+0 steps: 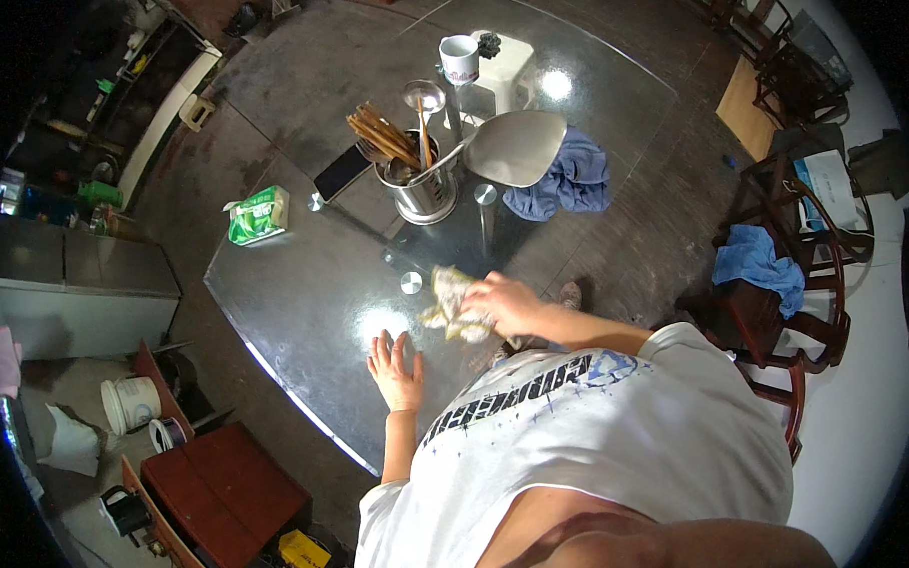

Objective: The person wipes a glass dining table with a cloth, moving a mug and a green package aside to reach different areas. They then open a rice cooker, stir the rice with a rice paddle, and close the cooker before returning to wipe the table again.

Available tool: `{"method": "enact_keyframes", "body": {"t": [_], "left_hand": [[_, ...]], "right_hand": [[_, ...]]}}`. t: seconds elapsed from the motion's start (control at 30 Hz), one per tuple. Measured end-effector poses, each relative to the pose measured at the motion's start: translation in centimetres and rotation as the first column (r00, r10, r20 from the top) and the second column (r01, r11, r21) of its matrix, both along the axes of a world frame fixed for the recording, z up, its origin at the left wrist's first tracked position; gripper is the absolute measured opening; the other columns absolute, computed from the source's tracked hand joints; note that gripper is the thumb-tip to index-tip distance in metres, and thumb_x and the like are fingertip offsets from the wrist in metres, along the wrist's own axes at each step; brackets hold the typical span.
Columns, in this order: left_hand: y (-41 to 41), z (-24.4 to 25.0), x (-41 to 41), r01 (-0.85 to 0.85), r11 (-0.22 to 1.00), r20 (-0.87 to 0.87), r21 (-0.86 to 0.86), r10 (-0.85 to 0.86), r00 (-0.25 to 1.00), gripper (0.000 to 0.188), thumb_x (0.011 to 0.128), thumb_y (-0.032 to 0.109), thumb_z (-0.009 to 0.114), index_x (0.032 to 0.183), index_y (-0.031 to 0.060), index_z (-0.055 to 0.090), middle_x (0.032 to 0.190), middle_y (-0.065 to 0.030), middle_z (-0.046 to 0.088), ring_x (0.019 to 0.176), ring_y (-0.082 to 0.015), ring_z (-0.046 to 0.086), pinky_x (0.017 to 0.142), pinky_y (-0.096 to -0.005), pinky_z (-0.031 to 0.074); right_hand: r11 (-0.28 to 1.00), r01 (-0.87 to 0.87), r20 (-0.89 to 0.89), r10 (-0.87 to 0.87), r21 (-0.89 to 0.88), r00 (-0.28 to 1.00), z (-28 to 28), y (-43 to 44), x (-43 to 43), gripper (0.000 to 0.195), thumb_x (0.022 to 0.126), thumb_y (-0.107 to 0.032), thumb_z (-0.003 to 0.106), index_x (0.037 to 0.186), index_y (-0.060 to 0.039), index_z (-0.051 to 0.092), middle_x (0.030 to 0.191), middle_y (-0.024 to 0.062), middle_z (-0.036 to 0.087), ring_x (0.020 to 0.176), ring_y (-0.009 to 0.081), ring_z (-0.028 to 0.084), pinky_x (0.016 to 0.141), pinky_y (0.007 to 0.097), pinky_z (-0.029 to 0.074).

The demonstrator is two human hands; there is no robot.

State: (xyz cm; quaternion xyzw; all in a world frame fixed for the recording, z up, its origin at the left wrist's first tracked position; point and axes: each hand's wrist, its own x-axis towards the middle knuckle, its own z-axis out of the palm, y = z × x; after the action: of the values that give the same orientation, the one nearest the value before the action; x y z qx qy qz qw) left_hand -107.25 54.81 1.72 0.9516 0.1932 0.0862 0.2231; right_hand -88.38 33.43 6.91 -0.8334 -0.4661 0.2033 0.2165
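My right hand [506, 305] grips a crumpled pale cloth with a yellowish edge [454, 308] against the glass tabletop [312, 304]. To its left, my left hand [396, 375] rests on the glass with its fingers spread and nothing in it. Beyond the cloth stands a perforated metal utensil holder [425, 199], filled with wooden chopsticks [382, 132] and a metal ladle [424, 97]. A broad metal wok spatula [517, 148] leans out of it to the right. Under that blade lies a bunched blue-grey cloth [571, 178].
A green packet [258, 216] lies on the table's left side, and a black smartphone [343, 171] by the holder. Farther off are a white mug [459, 60] and a dark scouring pad [489, 45]. Wooden chairs [777, 273], one with a blue towel [759, 268], line the right wall.
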Motion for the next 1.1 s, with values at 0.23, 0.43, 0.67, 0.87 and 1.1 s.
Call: {"method": "enact_keyframes", "body": {"t": [0.23, 0.43, 0.67, 0.87, 1.1], "left_hand": [[-5.9, 6.1, 9.6, 0.069, 0.945, 0.362, -0.319, 0.054, 0.931, 0.035, 0.082, 0.004, 0.067, 0.116, 0.002, 0.061, 0.115, -0.0167, 0.064, 0.109, -0.0331, 0.06, 0.095, -0.0397, 0.046], [-13.8, 9.8, 25.3, 0.409, 0.863, 0.408, -0.295, -0.274, 0.871, 0.045, 0.081, 0.015, 0.07, 0.123, 0.0039, 0.057, 0.125, -0.0194, 0.056, 0.116, -0.038, 0.052, 0.097, -0.0439, 0.043], [-21.5, 5.6, 37.0, 0.392, 0.917, -0.131, -0.077, -0.399, 0.908, 0.083, 0.07, 0.039, 0.08, 0.141, 0.0273, 0.04, 0.151, -0.0164, 0.025, 0.14, -0.0371, 0.024, 0.099, -0.0622, 0.037], [-18.1, 2.6, 34.9, 0.225, 0.934, 0.05, -0.276, -0.22, 0.974, 0.043, 0.063, 0.001, 0.068, 0.105, 0.0072, 0.061, 0.11, -0.0164, 0.062, 0.105, -0.0366, 0.057, 0.09, -0.0393, 0.048], [-13.5, 9.8, 21.5, -0.043, 0.421, 0.106, -0.906, 0.324, 0.94, 0.029, 0.072, -0.011, 0.062, 0.097, 0.0041, 0.06, 0.092, 0.0013, 0.058, 0.087, -0.0123, 0.055, 0.081, -0.0255, 0.045]], "right_hand": [[0.944, 0.278, 0.12, -0.301, 0.175, 0.946, -0.8, -9.8, 7.5, 0.047, 0.067, -0.014, 0.073, 0.113, -0.0205, 0.065, 0.118, -0.001, 0.058, 0.101, 0.0277, 0.053, 0.087, 0.0376, 0.05], [0.96, 0.202, 0.032, -0.212, 0.192, 0.977, -1.1, -12.2, 8.7, 0.05, 0.065, -0.006, 0.071, 0.113, -0.016, 0.065, 0.119, 0.0026, 0.057, 0.105, 0.03, 0.051, 0.091, 0.0401, 0.047], [0.99, 0.04, -0.071, -0.03, 0.136, 0.997, -1.8, -15.0, 11.2, 0.041, 0.074, -0.015, 0.067, 0.115, -0.0202, 0.065, 0.125, 0.0029, 0.054, 0.115, 0.0307, 0.047, 0.097, 0.0448, 0.043], [0.982, -0.071, -0.044, 0.079, 0.176, 0.996, 0.0, -16.1, 12.7, 0.046, 0.066, -0.007, 0.069, 0.11, -0.0135, 0.064, 0.119, 0.0078, 0.056, 0.11, 0.0316, 0.049, 0.093, 0.0434, 0.044], [0.996, 0.004, -0.041, -0.001, 0.086, 0.999, -1.6, -15.5, 15.5, 0.056, 0.06, -0.012, 0.072, 0.115, -0.0161, 0.065, 0.124, 0.0055, 0.057, 0.118, 0.0311, 0.05, 0.096, 0.0405, 0.046]]}}
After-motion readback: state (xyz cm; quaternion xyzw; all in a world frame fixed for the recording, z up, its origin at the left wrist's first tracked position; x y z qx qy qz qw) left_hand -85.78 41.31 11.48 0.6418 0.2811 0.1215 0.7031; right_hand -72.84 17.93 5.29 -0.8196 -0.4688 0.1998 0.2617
